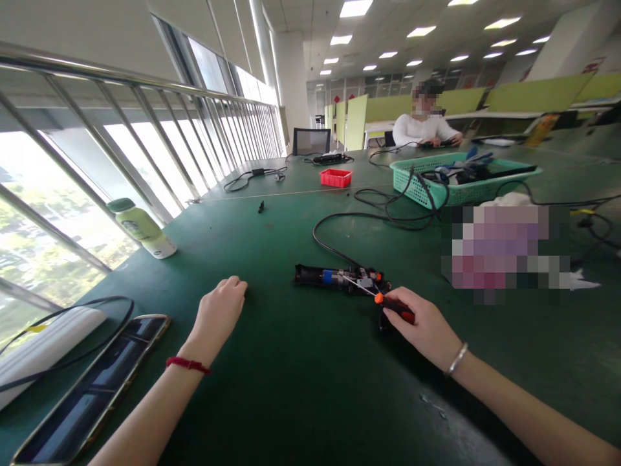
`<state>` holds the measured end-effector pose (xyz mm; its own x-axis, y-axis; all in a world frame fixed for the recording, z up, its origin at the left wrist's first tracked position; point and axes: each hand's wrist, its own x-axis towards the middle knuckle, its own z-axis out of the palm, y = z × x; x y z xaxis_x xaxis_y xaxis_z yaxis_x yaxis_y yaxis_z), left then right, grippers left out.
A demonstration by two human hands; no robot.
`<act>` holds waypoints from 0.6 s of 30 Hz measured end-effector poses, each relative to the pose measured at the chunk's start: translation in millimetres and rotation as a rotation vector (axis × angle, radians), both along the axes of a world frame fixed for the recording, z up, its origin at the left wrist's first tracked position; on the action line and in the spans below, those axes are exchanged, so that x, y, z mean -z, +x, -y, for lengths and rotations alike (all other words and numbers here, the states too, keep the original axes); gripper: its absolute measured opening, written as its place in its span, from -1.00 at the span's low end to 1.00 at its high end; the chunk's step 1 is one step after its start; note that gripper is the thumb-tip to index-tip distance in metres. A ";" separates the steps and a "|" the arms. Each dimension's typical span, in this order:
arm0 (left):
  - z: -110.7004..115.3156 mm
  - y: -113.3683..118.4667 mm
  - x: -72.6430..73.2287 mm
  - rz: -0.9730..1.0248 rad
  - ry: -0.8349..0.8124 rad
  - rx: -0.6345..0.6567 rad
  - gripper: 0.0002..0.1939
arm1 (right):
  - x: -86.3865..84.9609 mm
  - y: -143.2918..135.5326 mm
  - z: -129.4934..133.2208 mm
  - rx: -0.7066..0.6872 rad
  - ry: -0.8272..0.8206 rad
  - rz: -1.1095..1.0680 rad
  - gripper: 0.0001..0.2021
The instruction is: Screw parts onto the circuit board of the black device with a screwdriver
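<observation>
My right hand [424, 320] is closed round a screwdriver [400, 309] with a black and red handle and an orange collar. Its thin metal shaft slants up and left over an opened black corded device [317, 276], apparently a power tool. The device lies on its side with inner parts exposed and a blue band on its barrel. Whether the screwdriver tip touches it, I cannot tell. To the left of the device, my left hand [220, 314] rests on the green table with fingers curled under. Anything inside those fingers is hidden.
A green basket [420, 184] of tools and cables stands back right, behind a blurred bundle [504, 243]. A red tray [336, 178] sits mid-table. On the left are a bottle [143, 230] and a phone [92, 388]. A black cord [317, 226] loops behind the device. Someone in white [420, 129] sits opposite.
</observation>
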<state>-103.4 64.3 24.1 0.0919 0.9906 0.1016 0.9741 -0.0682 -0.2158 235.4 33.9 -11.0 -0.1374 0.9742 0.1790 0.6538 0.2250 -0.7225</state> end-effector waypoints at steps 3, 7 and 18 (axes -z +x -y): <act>11.9 28.0 3.8 -0.002 -0.046 0.156 -0.65 | -0.9 -0.7 0.4 0.015 -0.011 -0.027 -0.86; 26.8 58.4 10.4 0.011 -0.065 0.382 -0.57 | 1.6 -0.4 -1.1 0.051 -0.006 -0.088 -0.84; 29.3 61.1 18.0 0.190 0.023 0.612 -0.72 | 4.9 4.7 -6.0 0.081 -0.100 -0.255 -0.76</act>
